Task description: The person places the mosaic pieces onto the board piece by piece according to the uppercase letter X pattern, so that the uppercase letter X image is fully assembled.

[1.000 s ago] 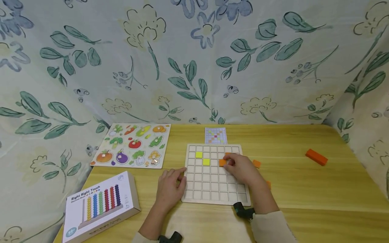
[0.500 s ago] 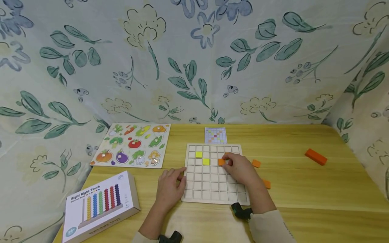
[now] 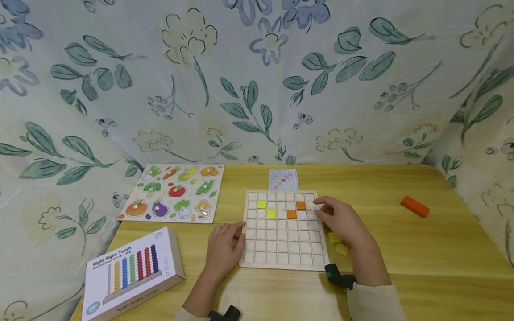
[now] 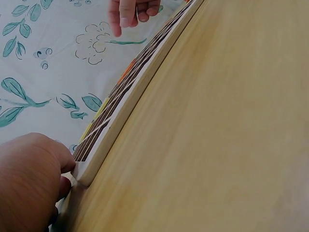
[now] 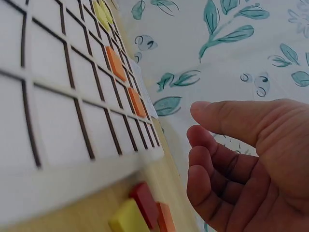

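A pale wooden grid board (image 3: 283, 268) lies flat in front of me. Two yellow square tiles (image 3: 271, 214) sit in its upper left cells, and two orange square tiles (image 3: 291, 214) sit diagonally at the upper right. My left hand (image 3: 225, 247) rests at the board's left side, index finger and thumb touching the edge. Over the right edge hovers my right hand (image 3: 341, 220), fingers loosely bent with nothing between them. Beside the board the right wrist view has a loose yellow tile (image 5: 129, 217), a dark red tile (image 5: 145, 204) and an orange tile (image 5: 166, 217).
Behind the board lies a small pattern card (image 3: 283, 179). A vegetable puzzle board (image 3: 218, 196) is at the back left, with a white toy box (image 3: 136, 272) in front of it. Far to the right lies an orange-red block (image 3: 415, 206). Patterned cloth (image 3: 257, 89) hangs behind the table.
My right hand has let go of the orange tile and moved right, off the two orange tiles. Loose yellow tiles now show by the right forearm. The left hand has stayed put.
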`<control>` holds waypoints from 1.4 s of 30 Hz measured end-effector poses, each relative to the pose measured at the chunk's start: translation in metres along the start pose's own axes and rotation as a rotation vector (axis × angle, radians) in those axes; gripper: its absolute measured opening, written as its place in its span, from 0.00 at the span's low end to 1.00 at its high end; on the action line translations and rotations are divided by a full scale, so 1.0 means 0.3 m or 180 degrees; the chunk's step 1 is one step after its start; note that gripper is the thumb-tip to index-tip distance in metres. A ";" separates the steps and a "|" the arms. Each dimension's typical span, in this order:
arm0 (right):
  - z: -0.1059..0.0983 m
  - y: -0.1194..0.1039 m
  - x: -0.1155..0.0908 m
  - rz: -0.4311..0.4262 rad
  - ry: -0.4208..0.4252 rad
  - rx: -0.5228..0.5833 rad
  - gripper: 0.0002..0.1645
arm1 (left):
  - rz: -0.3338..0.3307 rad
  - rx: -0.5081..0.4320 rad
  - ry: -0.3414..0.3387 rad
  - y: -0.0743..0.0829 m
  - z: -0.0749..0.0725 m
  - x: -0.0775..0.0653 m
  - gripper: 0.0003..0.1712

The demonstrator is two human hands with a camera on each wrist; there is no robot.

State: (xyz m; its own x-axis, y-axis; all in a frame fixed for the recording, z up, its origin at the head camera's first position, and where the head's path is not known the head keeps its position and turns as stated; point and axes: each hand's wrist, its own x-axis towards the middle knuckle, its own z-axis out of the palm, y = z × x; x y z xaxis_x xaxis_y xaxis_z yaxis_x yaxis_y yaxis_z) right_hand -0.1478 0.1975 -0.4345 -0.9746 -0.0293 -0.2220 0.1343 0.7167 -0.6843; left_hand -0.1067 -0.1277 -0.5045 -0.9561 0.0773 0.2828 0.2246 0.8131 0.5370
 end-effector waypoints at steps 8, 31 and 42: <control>-0.060 0.120 -0.032 0.0303 -0.0172 -0.0204 0.19 | -0.0028 -0.0006 0.0022 -0.009 -0.008 -0.005 0.18; -0.073 0.145 -0.049 0.0264 -0.0339 -0.0342 0.20 | 0.0018 -0.0041 -0.0017 0.003 -0.003 0.003 0.18; -0.055 0.125 -0.036 0.0292 -0.0254 -0.0450 0.20 | -0.0035 -0.0017 -0.0047 0.005 -0.006 0.006 0.18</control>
State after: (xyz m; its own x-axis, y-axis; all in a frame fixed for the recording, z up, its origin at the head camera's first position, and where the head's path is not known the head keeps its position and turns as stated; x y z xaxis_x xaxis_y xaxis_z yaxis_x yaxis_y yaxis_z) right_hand -0.1353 0.2362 -0.4463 -0.9413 -0.0104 -0.3374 0.1901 0.8096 -0.5553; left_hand -0.1079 -0.1274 -0.5018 -0.9612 0.0769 0.2650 0.2149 0.8110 0.5442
